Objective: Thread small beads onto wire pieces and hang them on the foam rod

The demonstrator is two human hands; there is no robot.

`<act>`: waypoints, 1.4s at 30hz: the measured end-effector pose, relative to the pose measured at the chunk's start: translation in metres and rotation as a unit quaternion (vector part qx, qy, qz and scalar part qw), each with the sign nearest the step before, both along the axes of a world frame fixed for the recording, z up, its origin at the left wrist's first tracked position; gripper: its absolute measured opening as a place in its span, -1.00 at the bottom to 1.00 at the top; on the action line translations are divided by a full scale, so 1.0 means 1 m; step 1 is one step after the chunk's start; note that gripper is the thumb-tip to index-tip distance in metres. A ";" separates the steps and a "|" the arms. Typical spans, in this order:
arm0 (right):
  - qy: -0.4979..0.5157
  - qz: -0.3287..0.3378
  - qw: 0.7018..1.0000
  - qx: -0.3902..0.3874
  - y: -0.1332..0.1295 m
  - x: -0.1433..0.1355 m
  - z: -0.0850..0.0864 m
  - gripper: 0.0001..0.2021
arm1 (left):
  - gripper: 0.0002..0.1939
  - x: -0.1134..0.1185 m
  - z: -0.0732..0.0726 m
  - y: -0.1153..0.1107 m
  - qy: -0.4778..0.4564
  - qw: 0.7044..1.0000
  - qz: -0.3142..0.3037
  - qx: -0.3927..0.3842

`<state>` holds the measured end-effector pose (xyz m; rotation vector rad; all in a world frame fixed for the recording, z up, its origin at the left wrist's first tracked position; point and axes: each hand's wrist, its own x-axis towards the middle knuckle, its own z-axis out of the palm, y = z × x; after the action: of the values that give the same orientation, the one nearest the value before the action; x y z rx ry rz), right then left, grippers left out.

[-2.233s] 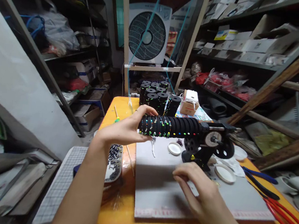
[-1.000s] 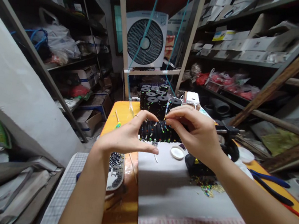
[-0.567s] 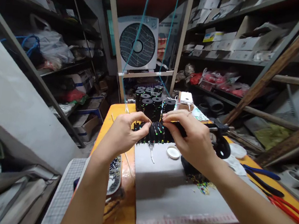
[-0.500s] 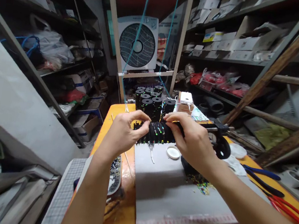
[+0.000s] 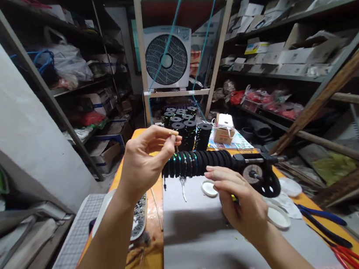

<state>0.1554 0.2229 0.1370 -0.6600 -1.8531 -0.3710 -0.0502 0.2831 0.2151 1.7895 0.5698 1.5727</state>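
Note:
A row of black ring bands (image 5: pixel 196 161), some with shiny green beads, is threaded along a horizontal rod. By its left end my left hand (image 5: pixel 146 159) is closed in a pinch, a tiny gold-coloured bit (image 5: pixel 171 133) showing at the fingertips. My right hand (image 5: pixel 242 200) is just in front of the bands, over the grey board, with index and middle fingers stretched out and apart. A yellow and dark patch (image 5: pixel 234 198) shows between its fingers; whether it is held is unclear. White ends (image 5: pixel 183 188) hang below the bands.
Behind stand several stacked black rolls (image 5: pixel 189 133) and a small box (image 5: pixel 224 129). The rod's gear (image 5: pixel 274 184), white lids (image 5: pixel 209 188), blue pliers (image 5: pixel 324 215) and red-handled tool (image 5: pixel 354 263) lie around the grey board (image 5: pixel 197 251). A bead tray (image 5: pixel 140 217) is on the left.
My hands have moved apart. The left has risen off the bands, pinching a small bit; the right has come down and toward me. More of the banded rod shows, while the bead heap is now mostly hidden.

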 end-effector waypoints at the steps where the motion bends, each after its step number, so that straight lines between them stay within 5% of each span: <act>1: 0.009 -0.002 1.000 0.002 0.002 0.000 0.001 -0.62 | -0.94 0.000 0.001 -0.002 -0.001 1.000 0.001 0.003; 19: 0.036 -0.023 0.999 0.031 0.009 0.000 -0.009 -0.57 | -0.94 0.003 0.024 -0.045 -0.080 0.988 0.099 0.091; 28: 0.045 -0.036 0.998 0.028 0.009 0.001 -0.010 -0.61 | -0.91 -0.003 0.025 -0.047 -0.034 0.990 0.089 0.102; 42: -0.023 0.016 0.999 -0.044 0.025 -0.037 0.036 -0.82 | -0.89 -0.007 0.025 -0.044 -0.035 0.992 0.066 0.099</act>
<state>0.1181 0.2479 0.1732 -0.6854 -1.9304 -0.2871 -0.0575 0.2387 0.2403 1.8653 0.5241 1.8300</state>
